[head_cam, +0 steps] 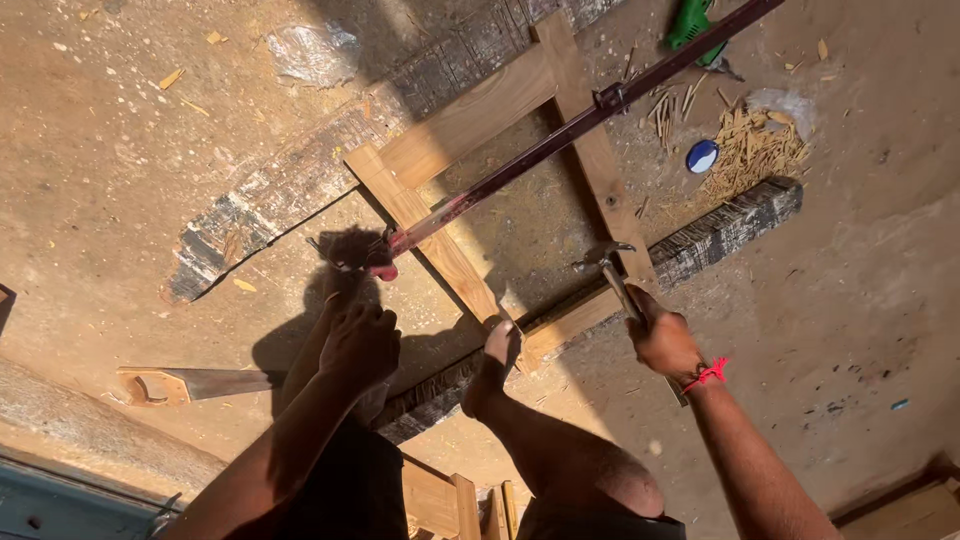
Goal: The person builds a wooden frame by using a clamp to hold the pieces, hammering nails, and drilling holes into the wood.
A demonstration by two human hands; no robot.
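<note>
My right hand (665, 340), with a red thread at the wrist, grips the handle of a claw hammer (603, 257) whose head hovers just above the right rail of a wooden frame (470, 115). The frame lies flat on the ground on dark planks (720, 230). A long dark bar clamp (560, 140) runs diagonally across it, its red end by my left foot. My right foot (500, 340) presses on the frame's near corner. My left hand (360, 345) lies in shadow on my left shin, fingers curled over it.
A handsaw (190, 383) lies on the ground at the left. A green power drill (690, 25), a small blue lid (702, 156) and a heap of wood shavings (750, 150) are at the upper right. Wooden pieces (450, 505) sit under my knees.
</note>
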